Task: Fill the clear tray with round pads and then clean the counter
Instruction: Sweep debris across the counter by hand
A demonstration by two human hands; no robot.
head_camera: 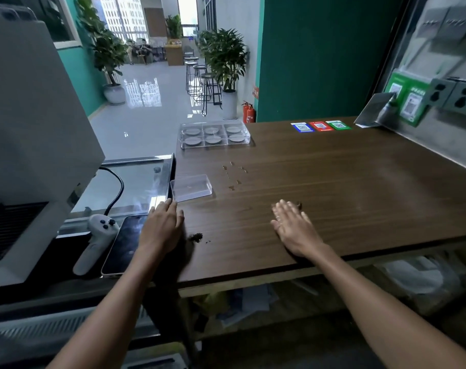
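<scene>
A clear compartment tray [246, 130] sits at the far left of the wooden counter [333, 187], with a grey round pad [212, 139] in each of its several cells. A clear empty lid or box [192, 187] lies nearer, by the counter's left edge. Brown liquid drops [234, 173] spot the wood between them. A dark crumb pile [195, 237] lies beside my left hand [162, 226], which rests flat and empty at the counter's left edge. My right hand [293, 226] lies flat and open on the wood, with another dark speck [299, 205] at its fingertips.
A grey machine [32, 129] stands on the left. A phone [122, 243] and a white controller [96, 241] lie below it, next to a glass top [136, 185]. Coloured QR stickers [319, 126] mark the far counter. A steel wall with sockets [453, 95] rises on the right.
</scene>
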